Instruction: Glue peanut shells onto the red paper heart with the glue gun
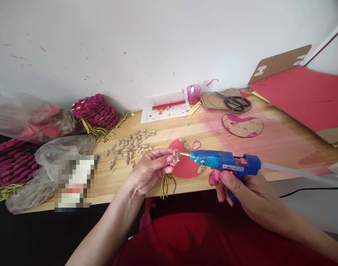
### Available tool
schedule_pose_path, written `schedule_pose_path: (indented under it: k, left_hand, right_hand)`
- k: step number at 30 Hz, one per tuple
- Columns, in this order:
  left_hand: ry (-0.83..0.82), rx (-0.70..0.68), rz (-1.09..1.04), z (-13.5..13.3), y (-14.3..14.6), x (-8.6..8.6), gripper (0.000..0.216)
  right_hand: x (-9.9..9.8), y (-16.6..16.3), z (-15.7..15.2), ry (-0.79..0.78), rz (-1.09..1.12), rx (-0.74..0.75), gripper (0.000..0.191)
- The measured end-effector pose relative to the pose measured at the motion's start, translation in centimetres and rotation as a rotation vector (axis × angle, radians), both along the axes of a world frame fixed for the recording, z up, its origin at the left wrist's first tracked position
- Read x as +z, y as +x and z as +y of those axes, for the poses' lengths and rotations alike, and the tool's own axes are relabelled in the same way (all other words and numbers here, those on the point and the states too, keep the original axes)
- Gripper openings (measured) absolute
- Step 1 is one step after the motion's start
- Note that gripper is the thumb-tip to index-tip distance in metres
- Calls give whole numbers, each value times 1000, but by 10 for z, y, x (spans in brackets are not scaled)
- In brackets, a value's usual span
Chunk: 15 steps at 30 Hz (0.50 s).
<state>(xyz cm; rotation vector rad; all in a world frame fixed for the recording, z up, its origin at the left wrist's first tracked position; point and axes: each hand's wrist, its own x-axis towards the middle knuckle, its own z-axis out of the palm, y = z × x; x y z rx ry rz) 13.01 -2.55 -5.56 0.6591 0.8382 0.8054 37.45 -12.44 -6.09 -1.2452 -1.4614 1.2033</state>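
Your left hand (149, 168): thumb and fingertips brought together, pinching a tan, wrinkled peanut shell (176, 156) upright at their tips. Your right hand (248, 190): wrapped around the handle of a blue plastic glue gun (213, 160), barrel pointing left; how far the trigger is squeezed, you cannot tell from here. A translucent white glue stick (291, 171) runs out of the gun's back end.

Gun's metal nozzle (185, 154) sits just beside the shell, the two close together between your hands (whether they touch is too fine to tell). Below them, on the pale wooden table (280, 155), lies a flat red paper piece (184, 170), partly hidden by your left fingers. Whole tan peanuts (187, 146) rest at its upper edge, another at its right edge, near the gun. A purple loop (196, 144) shows at the top; yellow-green yarn strands (164, 186) hang at the near side, below your left hand. Beyond that hand, to the left, a loose scatter of unshelled peanuts (130, 146) covers the wood.
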Motion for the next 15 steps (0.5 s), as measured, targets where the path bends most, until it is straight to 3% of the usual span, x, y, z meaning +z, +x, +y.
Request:
schedule_pose_path:
  k: [15]
  left_hand:
    - [18,39,-51,-1,4,-1,32]
  right_hand:
    - [4,-2,-3,90,-111,77,45]
